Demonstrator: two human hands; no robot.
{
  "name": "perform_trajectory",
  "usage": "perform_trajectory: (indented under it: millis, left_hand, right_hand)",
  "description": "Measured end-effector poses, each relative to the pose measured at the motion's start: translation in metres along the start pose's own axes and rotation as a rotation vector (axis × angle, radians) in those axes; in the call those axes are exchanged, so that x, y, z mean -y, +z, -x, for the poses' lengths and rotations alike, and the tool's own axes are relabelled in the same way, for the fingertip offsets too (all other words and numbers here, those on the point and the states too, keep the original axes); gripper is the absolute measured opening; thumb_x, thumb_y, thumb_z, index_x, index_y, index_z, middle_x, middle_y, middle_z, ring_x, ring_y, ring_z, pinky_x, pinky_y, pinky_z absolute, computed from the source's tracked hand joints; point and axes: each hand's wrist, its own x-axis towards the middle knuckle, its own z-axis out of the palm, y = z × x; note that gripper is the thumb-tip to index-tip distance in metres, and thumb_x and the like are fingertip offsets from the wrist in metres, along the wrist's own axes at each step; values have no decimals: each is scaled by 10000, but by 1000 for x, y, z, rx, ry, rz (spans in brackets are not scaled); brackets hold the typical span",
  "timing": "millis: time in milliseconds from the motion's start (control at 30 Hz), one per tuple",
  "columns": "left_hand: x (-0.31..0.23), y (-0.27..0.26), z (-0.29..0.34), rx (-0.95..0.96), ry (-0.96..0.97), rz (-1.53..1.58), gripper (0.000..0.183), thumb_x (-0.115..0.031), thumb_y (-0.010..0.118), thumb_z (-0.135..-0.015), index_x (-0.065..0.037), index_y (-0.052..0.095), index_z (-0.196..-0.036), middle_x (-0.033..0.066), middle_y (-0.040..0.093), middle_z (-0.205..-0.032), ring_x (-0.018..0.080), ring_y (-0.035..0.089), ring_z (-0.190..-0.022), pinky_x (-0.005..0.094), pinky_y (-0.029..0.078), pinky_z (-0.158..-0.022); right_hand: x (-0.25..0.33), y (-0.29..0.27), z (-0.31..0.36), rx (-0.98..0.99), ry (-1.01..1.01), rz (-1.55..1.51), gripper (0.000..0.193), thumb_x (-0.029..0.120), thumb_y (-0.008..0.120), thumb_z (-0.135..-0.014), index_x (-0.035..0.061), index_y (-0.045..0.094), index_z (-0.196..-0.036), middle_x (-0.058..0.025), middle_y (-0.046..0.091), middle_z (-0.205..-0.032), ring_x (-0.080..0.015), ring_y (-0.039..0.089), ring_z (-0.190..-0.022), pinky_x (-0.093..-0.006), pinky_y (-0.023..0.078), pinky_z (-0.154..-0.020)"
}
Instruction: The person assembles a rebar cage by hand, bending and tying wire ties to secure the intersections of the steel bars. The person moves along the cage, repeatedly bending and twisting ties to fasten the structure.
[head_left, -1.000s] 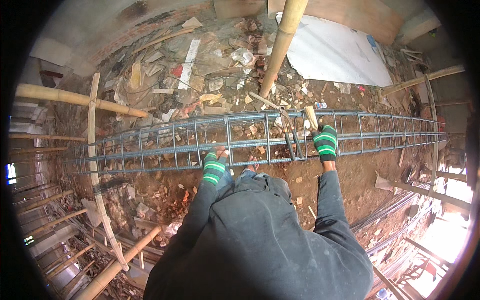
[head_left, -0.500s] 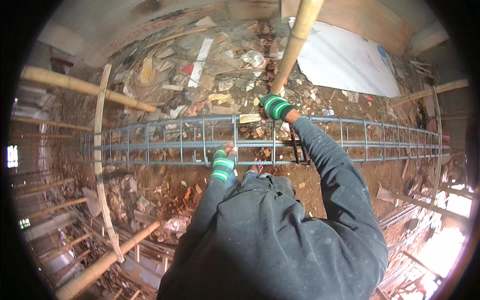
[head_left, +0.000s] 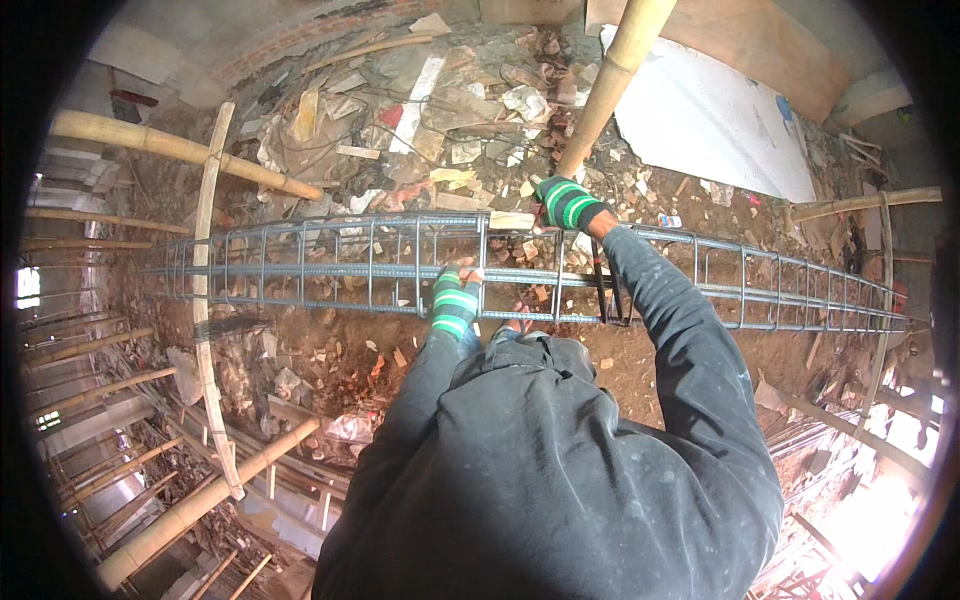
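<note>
A long cage of ribbed steel bars and square stirrups (head_left: pixel 385 270) stretches across in front of me. My left hand (head_left: pixel 455 302), in a green-and-black striped fingerless glove, is closed round the cage's bars beside a stirrup. My right hand (head_left: pixel 570 205), gloved alike, is closed at the far top bar; its fingers are partly hidden, and what they hold I cannot make out. Just left of it, a small pale wood block (head_left: pixel 512 220) lies at the far bar. A darker stirrup (head_left: pixel 612 300) hangs at the cage beside my right forearm.
A bamboo pole (head_left: pixel 615 80) rises beyond my right hand. Another bamboo pole (head_left: pixel 180 150) and an upright wood strip (head_left: pixel 205 290) stand at the left. Rubble and scraps (head_left: pixel 430 150) cover the ground behind the cage, with a white sheet (head_left: pixel 710 125) at the far right.
The view has shifted, so the cage and surroundings sit a little higher on the left. Both hands keep nearly the same places on the cage.
</note>
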Motion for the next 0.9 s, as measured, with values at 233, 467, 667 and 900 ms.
perform_trajectory:
  millis: [233,467,667,900]
  left_hand:
    - [-14,5,-14,-103,252,-316,288,-98,742,-874,-42,695,-1152,133,713,-963,278,680,-850,388,544,-804]
    - [-22,17,-33,-22,114,-276,316,-127,764,-863,-42,705,-1162,144,733,-994,276,702,-909,393,548,-830]
    - [-23,17,-34,-20,96,-278,317,-18,729,-843,-56,715,-1158,110,724,-949,227,690,-843,362,548,-752]
    - [-30,21,-39,-4,-113,67,336,41,655,-844,-32,712,-1167,92,718,-905,207,707,-809,348,559,-725]
  right_hand:
    - [-12,1,8,35,-53,-135,337,283,858,-645,10,679,-727,-223,657,-731,-410,649,-694,-476,509,-640]
    - [6,-3,14,3,-26,-64,287,255,813,-700,1,689,-747,-246,647,-733,-428,645,-723,-480,514,-676]
    - [2,2,16,62,-10,-165,319,235,851,-679,36,760,-911,-196,710,-789,-367,704,-785,-447,545,-699]
    - [-4,11,17,5,-15,-114,389,361,873,-684,27,703,-785,-221,634,-726,-428,641,-729,-486,505,-658]
